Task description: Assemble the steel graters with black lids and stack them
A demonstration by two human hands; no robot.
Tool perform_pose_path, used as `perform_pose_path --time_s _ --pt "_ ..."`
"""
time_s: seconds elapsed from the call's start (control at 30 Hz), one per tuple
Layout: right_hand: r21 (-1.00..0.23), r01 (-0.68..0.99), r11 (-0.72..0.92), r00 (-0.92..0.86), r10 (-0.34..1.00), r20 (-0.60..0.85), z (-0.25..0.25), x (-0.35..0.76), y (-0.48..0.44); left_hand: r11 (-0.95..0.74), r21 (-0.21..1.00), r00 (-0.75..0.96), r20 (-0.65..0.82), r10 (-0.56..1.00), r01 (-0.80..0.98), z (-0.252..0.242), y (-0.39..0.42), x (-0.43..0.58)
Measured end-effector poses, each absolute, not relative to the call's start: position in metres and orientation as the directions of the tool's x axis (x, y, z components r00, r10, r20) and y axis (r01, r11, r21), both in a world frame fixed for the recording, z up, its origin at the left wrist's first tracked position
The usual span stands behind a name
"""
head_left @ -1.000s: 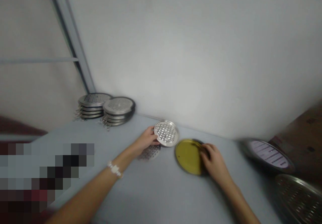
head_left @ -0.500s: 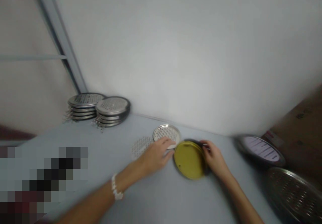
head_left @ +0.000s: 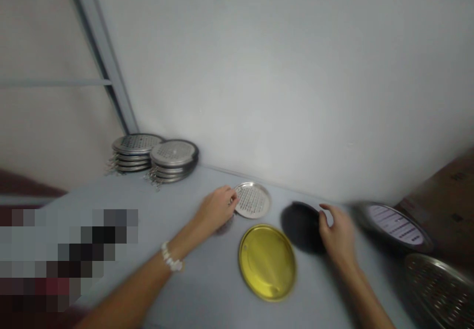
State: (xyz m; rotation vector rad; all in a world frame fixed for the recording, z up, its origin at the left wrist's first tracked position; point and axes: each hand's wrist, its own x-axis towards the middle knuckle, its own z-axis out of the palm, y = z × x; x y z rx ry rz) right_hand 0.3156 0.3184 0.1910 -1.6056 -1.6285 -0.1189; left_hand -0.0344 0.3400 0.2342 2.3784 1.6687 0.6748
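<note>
A yellow round lid (head_left: 267, 262) lies flat on the grey table (head_left: 207, 289). Behind it to the right is a black round disc (head_left: 301, 226); my right hand (head_left: 337, 233) is beside its right edge, thumb and fingers apart. My left hand (head_left: 219, 205), with a white bracelet at the wrist, is closed at the left rim of a silver perforated disc (head_left: 253, 200). Whatever its fingers grip is too blurred to name. Under that hand another round piece (head_left: 224, 226) is mostly hidden.
Two stacks of perforated metal discs (head_left: 138, 144) (head_left: 174, 154) stand at the back left against the wall. At the right are a dark disc with a printed label (head_left: 396, 224), a large perforated disc (head_left: 440, 284) and a brown box (head_left: 452, 210).
The yellow lid has left the black disc and now lies nearer me, to the left. My right hand has opened and shifted right. My left hand has moved away from the yellow lid.
</note>
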Motion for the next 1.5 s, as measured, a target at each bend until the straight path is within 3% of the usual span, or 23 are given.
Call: perform_pose_path --time_s 0.1,0.23,0.3,0.47,0.57,0.7,0.8,0.9,1.0,1.17,1.5 --pt "-0.461 0.799 0.386 -0.029 0.791 0.612 0.205 0.279 0.302 -0.285 0.372 0.225 0.198 0.954 0.883 0.234 0.353 -0.06" --pt "-0.389 0.722 0.572 -0.43 0.811 0.396 0.212 0.235 0.282 -0.284 0.38 0.268 0.096 0.959 0.88 0.23 0.359 -0.081" --pt "-0.387 0.719 0.578 -0.481 0.815 0.322 0.209 0.225 0.278 -0.3 0.389 0.295 0.074 0.953 0.871 0.231 0.36 -0.085" --pt "-0.479 0.694 0.537 -0.447 0.844 0.297 0.198 0.219 0.276 -0.257 0.452 0.316 -0.059 0.947 0.854 0.24 0.359 -0.09" --pt "-0.562 0.647 0.516 -0.432 0.855 0.287 0.197 0.214 0.273 -0.198 0.603 0.333 -0.119 0.935 0.773 0.247 0.36 -0.094" --pt "-0.635 0.594 0.494 -0.423 0.863 0.276 0.201 0.207 0.27 -0.131 0.831 0.295 -0.042 0.955 0.54 0.256 0.364 -0.095" --pt "-0.661 0.567 0.491 -0.378 0.868 0.321 0.205 0.209 0.271 -0.145 0.908 0.182 0.078 0.98 0.393 0.261 0.362 -0.089" --pt "-0.635 0.597 0.491 -0.256 0.866 0.429 0.207 0.219 0.276 -0.083 0.959 0.202 0.028 0.979 0.27 0.26 0.358 -0.076" --pt "-0.621 0.628 0.469 -0.145 0.854 0.499 0.208 0.229 0.28 -0.021 0.974 0.297 -0.048 0.954 0.226 0.253 0.354 -0.062" --pt "-0.593 0.675 0.44 -0.073 0.839 0.54 0.211 0.233 0.282 -0.151 0.93 0.415 -0.002 0.91 0.336 0.237 0.349 -0.044" --pt "-0.561 0.685 0.465 -0.062 0.804 0.591 0.216 0.231 0.277 -0.319 0.738 0.414 0.059 0.908 0.594 0.225 0.336 -0.028"
